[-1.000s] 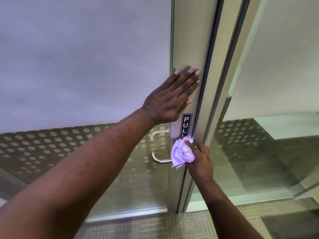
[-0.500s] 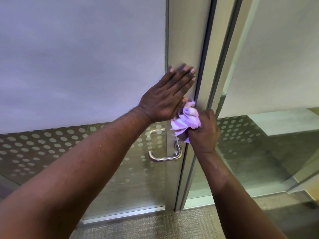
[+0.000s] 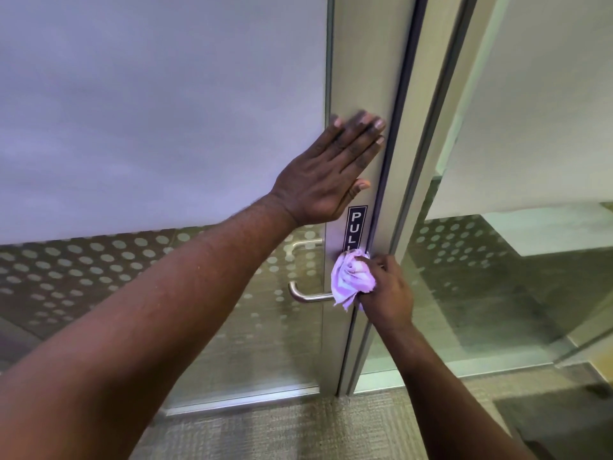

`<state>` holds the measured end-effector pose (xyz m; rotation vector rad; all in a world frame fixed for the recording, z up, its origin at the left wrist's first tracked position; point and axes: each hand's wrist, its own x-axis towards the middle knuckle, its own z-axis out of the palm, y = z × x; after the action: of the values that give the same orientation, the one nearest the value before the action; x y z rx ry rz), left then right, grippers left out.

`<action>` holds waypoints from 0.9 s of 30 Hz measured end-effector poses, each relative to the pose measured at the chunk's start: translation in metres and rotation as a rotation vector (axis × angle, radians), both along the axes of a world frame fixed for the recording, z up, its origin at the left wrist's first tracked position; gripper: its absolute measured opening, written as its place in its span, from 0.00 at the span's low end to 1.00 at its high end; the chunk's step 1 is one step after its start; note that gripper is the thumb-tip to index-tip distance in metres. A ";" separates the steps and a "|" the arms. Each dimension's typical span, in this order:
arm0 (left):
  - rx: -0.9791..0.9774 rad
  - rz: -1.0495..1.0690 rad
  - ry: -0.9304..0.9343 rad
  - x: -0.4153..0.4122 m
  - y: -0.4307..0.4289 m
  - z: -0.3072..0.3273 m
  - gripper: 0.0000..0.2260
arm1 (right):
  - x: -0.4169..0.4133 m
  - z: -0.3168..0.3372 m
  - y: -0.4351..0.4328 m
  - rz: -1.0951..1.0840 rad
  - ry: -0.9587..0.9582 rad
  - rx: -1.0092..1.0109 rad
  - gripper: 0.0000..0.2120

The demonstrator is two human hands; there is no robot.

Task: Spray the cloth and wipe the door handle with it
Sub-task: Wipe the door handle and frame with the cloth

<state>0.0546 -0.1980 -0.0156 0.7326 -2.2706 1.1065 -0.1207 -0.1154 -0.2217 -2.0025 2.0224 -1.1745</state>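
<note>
Pressing flat against the metal door stile (image 3: pixel 365 61), the left hand (image 3: pixel 326 174) lies spread with its fingers straight and close together, the fingertips pointing toward one o'clock and nothing held in it. At about five o'clock from that hand, the right hand (image 3: pixel 388 293) clutches a bunched lilac cloth (image 3: pixel 351 277), fingers curled round the wad, and holds it against the stile where the door handle (image 3: pixel 308 295) joins it. The handle is a brushed metal lever; its bare part runs out from under the cloth toward nine o'clock and ends in a short bend. The cloth covers the lever's base and overlaps the bottom edge of a dark upright PULL sign (image 3: pixel 356 229), which stands at twelve o'clock from the cloth, between the two hands. At nine o'clock from the stile is the door's frosted glass (image 3: pixel 166 111), with a band of pale dots (image 3: pixel 83 267) below it. Carpet (image 3: pixel 298 433) lies at six o'clock, at the foot of the door.
</note>
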 end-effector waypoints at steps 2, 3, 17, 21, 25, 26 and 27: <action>-0.003 0.001 -0.003 -0.001 -0.001 0.000 0.26 | -0.001 -0.005 0.001 0.018 -0.024 0.047 0.26; -0.003 0.003 -0.004 -0.001 -0.002 0.000 0.26 | -0.001 -0.007 0.003 0.032 -0.046 0.069 0.25; 0.025 0.007 -0.013 0.000 -0.002 -0.001 0.27 | 0.092 0.000 0.045 0.259 -0.020 0.066 0.28; 0.029 0.009 -0.019 0.001 -0.001 0.000 0.27 | 0.123 0.002 0.036 0.299 0.081 0.206 0.32; 0.025 -0.007 -0.007 0.001 -0.003 -0.001 0.27 | 0.121 -0.003 0.043 0.359 0.195 0.185 0.32; 0.023 -0.007 -0.005 0.001 -0.003 -0.001 0.27 | 0.117 -0.005 0.047 0.358 0.194 0.151 0.32; 0.022 -0.007 -0.005 0.001 -0.002 -0.001 0.27 | 0.111 -0.007 0.050 0.349 0.191 0.107 0.32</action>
<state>0.0559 -0.2004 -0.0167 0.7305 -2.2917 1.0831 -0.0097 -0.0654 -0.2290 -2.3624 1.6652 -0.8167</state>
